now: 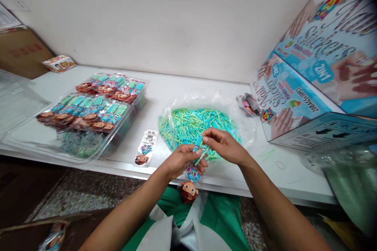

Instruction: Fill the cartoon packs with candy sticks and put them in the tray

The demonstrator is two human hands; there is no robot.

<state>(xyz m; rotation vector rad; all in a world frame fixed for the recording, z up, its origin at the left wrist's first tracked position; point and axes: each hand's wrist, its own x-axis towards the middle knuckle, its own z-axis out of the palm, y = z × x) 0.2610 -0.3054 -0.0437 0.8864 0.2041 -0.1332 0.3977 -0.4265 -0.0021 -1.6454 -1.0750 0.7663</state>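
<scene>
My left hand (pixel 184 160) grips a small printed plastic packet (pixel 189 190) with a cartoon head at its lower end, which hangs over the table's front edge. Green and blue thin sticks show at the packet's upper end. My right hand (pixel 222 144) pinches the tops of those sticks, its fingers closed against the packet. Behind both hands a clear plastic bag (pixel 246 130) lies spread out, holding a heap of loose green and blue sticks (pixel 200 123). A flat printed packet (pixel 146 148) with a cartoon head lies on the table left of my hands.
A clear plastic tray (pixel 88 161) of filled packets stands at left. Large blue boxes (pixel 300 94) are stacked at right, with a small dark packet (pixel 247 104) beside them. A few loose sticks (pixel 267 153) and a rubber band (pixel 280 165) lie on the white table (pixel 297 178).
</scene>
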